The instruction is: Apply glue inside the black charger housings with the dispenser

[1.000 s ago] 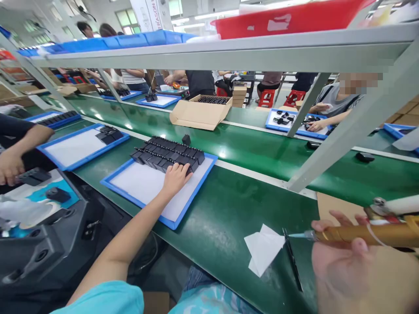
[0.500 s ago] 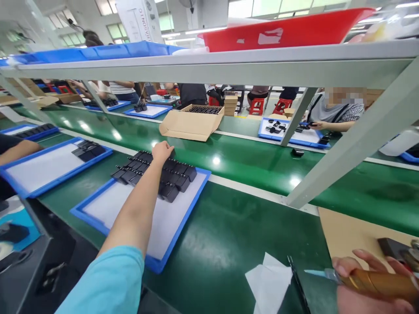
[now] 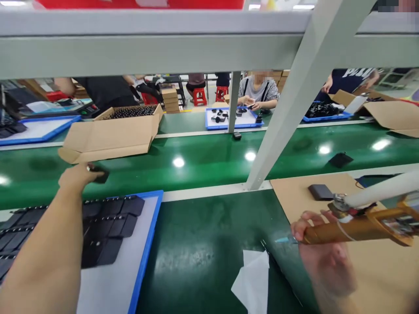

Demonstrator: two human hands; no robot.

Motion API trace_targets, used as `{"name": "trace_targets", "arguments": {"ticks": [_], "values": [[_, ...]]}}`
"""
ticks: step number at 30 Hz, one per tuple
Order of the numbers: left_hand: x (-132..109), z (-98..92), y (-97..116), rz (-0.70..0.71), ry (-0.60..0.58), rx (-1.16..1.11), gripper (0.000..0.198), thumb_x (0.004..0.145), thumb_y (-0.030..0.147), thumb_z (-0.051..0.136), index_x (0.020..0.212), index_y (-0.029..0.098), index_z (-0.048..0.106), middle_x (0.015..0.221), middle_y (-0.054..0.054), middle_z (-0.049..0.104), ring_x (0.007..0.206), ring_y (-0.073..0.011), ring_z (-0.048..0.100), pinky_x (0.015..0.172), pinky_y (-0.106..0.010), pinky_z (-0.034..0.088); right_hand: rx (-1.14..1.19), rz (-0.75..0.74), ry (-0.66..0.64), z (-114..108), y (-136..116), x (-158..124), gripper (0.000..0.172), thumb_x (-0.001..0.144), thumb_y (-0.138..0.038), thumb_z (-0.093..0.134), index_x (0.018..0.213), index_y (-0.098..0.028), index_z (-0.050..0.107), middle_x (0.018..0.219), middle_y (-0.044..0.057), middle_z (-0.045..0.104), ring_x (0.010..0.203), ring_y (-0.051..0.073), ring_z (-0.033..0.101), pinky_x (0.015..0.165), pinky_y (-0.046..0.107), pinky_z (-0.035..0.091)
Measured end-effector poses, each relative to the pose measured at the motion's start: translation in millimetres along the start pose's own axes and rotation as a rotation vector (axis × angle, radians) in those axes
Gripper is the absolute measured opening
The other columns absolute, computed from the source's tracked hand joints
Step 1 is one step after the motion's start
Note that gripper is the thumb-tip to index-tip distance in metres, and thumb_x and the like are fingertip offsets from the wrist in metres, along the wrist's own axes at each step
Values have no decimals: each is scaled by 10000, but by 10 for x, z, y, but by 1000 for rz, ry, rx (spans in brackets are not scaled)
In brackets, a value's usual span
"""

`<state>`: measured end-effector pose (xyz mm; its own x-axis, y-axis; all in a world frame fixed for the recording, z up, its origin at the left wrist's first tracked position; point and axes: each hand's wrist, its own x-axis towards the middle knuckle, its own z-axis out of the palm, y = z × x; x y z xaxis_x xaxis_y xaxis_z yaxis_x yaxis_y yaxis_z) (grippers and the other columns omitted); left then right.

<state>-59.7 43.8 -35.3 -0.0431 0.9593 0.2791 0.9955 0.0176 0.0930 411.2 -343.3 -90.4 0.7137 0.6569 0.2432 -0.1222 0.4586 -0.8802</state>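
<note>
My left hand (image 3: 74,176) reaches over the green belt (image 3: 203,170), its fingers closed round a small black block-shaped part (image 3: 100,174). Beneath that forearm, rows of similar black parts (image 3: 113,218) with shiny pins along their edges lie in a blue-rimmed tray (image 3: 149,244). At the right, my right hand (image 3: 322,257) is wrapped around a gold-coloured dispensing tool (image 3: 340,233). A pale blue pointed tip (image 3: 286,240) at its front points left, above the bench. White paper pieces (image 3: 253,279) and black tweezers (image 3: 281,270) lie left of this hand.
A slanted metal post (image 3: 288,109) and overhead shelf (image 3: 147,54) stand ahead. A cardboard sheet (image 3: 369,270) on the right carries a black block (image 3: 321,192). Black parts (image 3: 341,159) sit on the belt. Across it are an open carton (image 3: 111,135) and a seated co-worker (image 3: 258,93).
The view has swung right. My left hand has moved from the rows in the tray out over the belt with a black part. My right hand still grips the dispensing tool.
</note>
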Motion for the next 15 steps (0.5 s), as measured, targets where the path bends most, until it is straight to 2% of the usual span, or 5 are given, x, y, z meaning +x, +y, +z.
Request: {"name": "trace_targets", "arguments": {"ticks": [1,4,9,12,15], "values": [[-25,-47,84,-87,-38,9,381,757,556,639,837,187,587,741,-25,628,922,-323,643,804,-456,545,16,-8,-28,-17,7,-7,466,656,-544,649,1060,-313,627,917,35,581,541,146,527,547,365,417],[-377,-325,487,20,-83,-155,425,789,467,679,1099,188,597,932,-25,674,975,-272,645,878,-423,514,60,-24,-78,-55,9,-19,469,678,-505,642,1099,-301,607,954,37,605,563,143,535,571,354,427],[-1742,-716,1303,410,-199,-372,479,778,415,699,1213,265,564,1025,3,696,913,-229,667,807,-325,509,92,-8,-120,-88,-53,-56,476,675,-484,654,1097,-271,601,979,42,619,558,148,553,571,360,436],[-2527,-556,1609,581,-394,-354,424,809,388,661,1215,303,577,999,-11,720,847,-252,685,750,-322,501,106,-4,-150,-102,-90,-97,463,683,-473,646,1098,-275,594,990,36,621,574,153,564,588,368,450],[-3017,-262,1724,630,-504,-375,427,835,335,621,1256,304,559,1033,-33,720,864,-261,689,735,-320,503,131,-8,-193,-96,-110,-137,436,701,-458,645,1096,-281,597,996,32,613,577,147,571,593,360,447]]}}
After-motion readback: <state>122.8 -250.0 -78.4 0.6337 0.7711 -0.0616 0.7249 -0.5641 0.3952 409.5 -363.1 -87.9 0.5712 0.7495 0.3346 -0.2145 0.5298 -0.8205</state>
